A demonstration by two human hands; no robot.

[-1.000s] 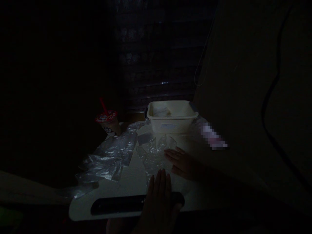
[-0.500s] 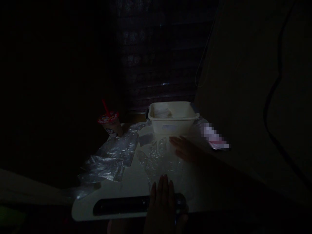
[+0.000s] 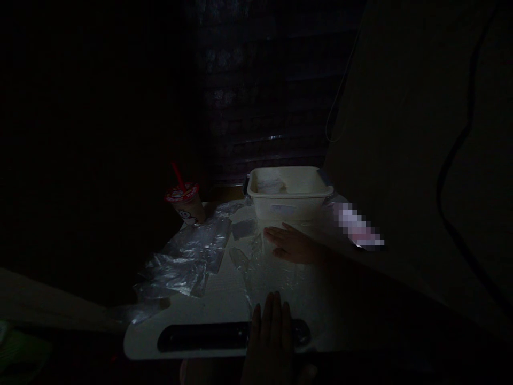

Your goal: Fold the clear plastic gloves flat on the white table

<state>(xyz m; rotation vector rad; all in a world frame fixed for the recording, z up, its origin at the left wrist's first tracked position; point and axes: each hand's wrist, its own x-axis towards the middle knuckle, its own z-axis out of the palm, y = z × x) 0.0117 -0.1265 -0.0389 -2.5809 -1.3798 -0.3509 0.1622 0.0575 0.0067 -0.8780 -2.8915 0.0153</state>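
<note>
In the dim light a clear plastic glove [image 3: 256,272] lies spread on the white table [image 3: 224,299], its fingers pointing away from me. My right hand [image 3: 294,244] rests palm down over the glove's far part, fingers stretched to the left. At the near edge, my left hand [image 3: 271,334] lies flat, fingers extended forward over the glove's near end and across a long black bar or handle slot [image 3: 204,337]. I cannot tell which that black shape is. Neither hand grips anything.
A cream plastic tub [image 3: 288,207] with white contents stands at the back. Crumpled clear plastic [image 3: 180,272] covers the table's left side, near a lidded drink cup [image 3: 186,203] with a red straw. A blurred-out pinkish item [image 3: 358,227] lies at right.
My right hand has moved left over the glove's fingers, which now look flatter. My left hand stays in place at the near edge; the view has shifted slightly.
</note>
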